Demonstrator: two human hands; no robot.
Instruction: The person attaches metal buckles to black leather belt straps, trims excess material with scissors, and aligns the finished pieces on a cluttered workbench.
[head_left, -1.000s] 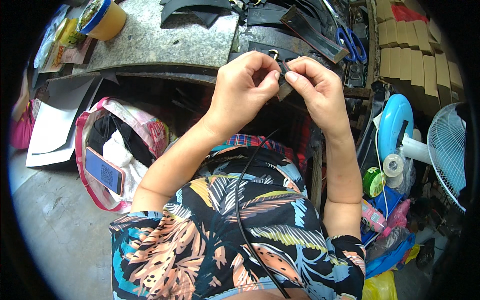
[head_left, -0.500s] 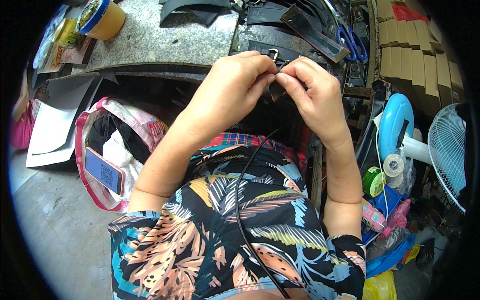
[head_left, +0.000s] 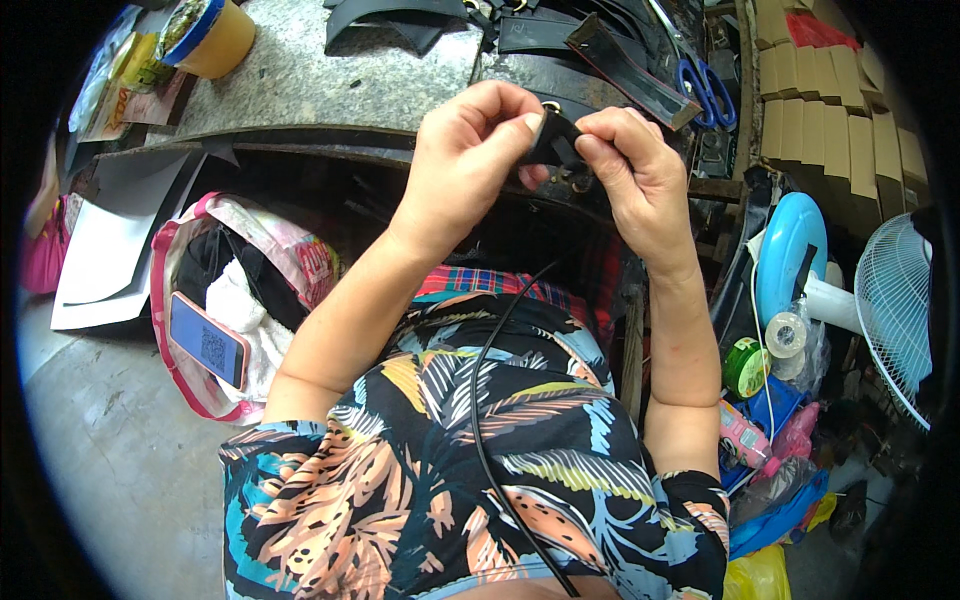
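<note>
While both hands point(head_left: 555, 150) pinch black strap piece point(head_left: 556, 140) — scissors point(head_left: 706, 88), fan point(head_left: 905, 300) nr.

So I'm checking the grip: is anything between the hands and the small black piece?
Nothing visible. The left hand and right hand both pinch the black piece directly with bare fingertips, above the bench edge. The cable hangs lower, clear of it.

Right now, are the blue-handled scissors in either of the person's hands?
No, the blue-handled scissors lie on the workbench, while both hands pinch a small black strap piece.
</note>
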